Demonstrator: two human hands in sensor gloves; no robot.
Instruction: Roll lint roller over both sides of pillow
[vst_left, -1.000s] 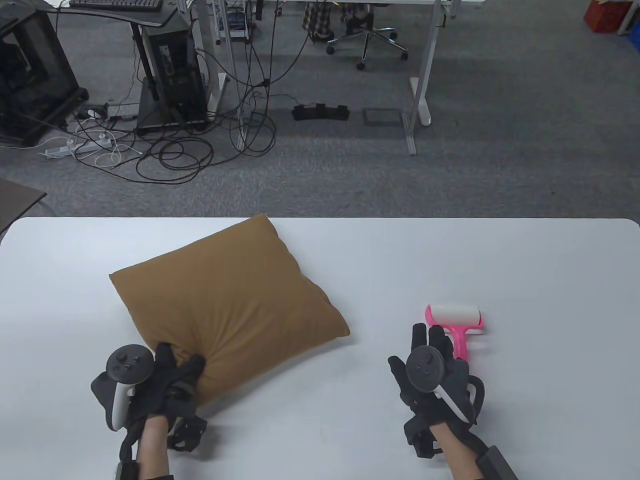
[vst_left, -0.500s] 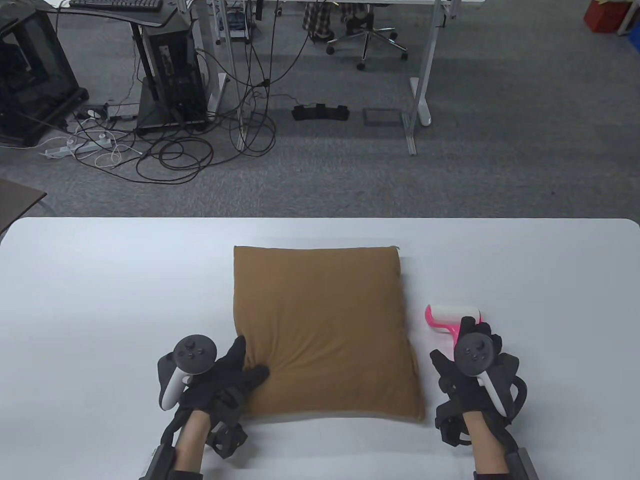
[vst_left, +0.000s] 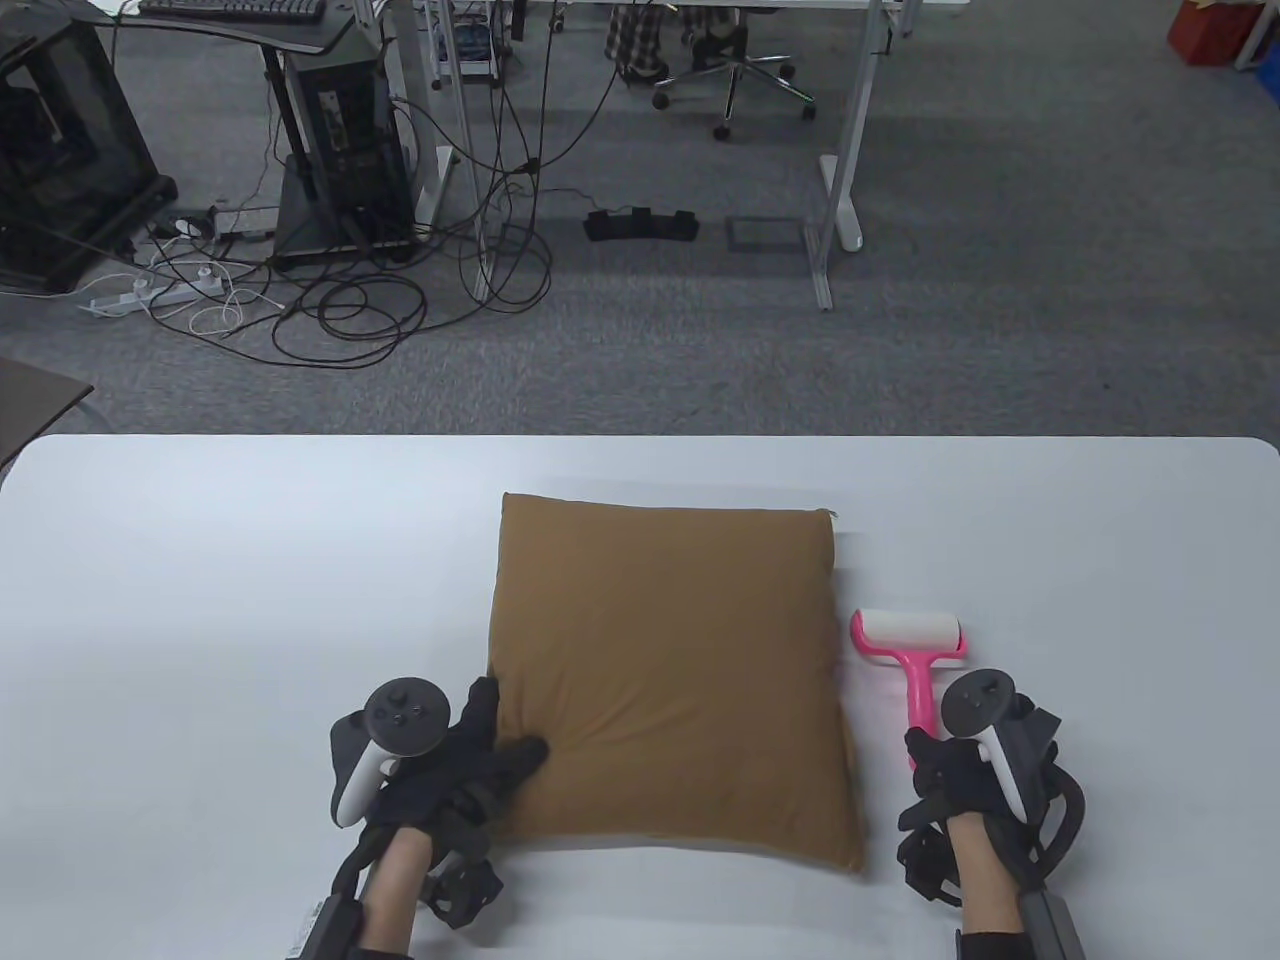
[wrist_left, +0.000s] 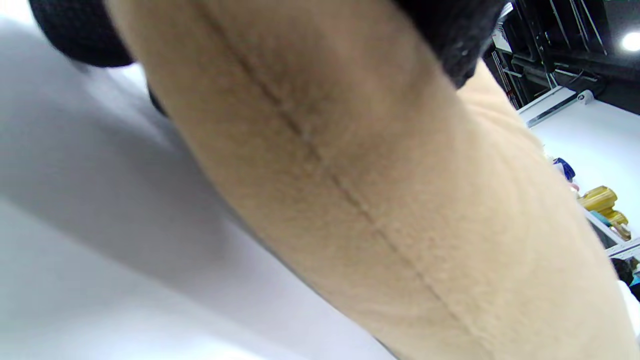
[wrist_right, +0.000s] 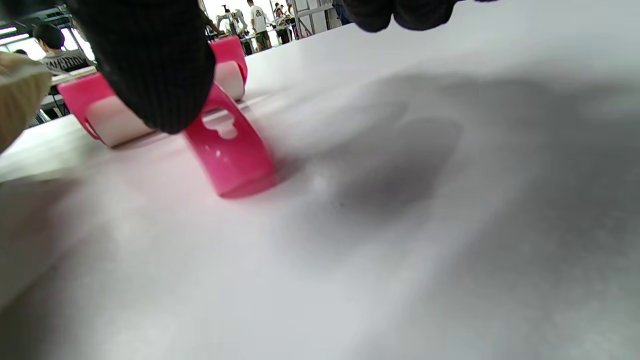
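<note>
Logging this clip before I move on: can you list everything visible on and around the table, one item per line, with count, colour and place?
pillow: one, tan, lying flat at the table's middle.
lint roller: one, pink frame with white roll, on the table right of the pillow, handle toward the person.
table: one, white, across the lower half of the table view.
office chair: one, black with metal base, on the grey carpet beyond.
cables: a tangle, black and white, on the floor at upper left.
left hand: black glove, grips the pillow's near left corner.
right hand: black glove, at the roller's handle end; grip unclear.
</note>
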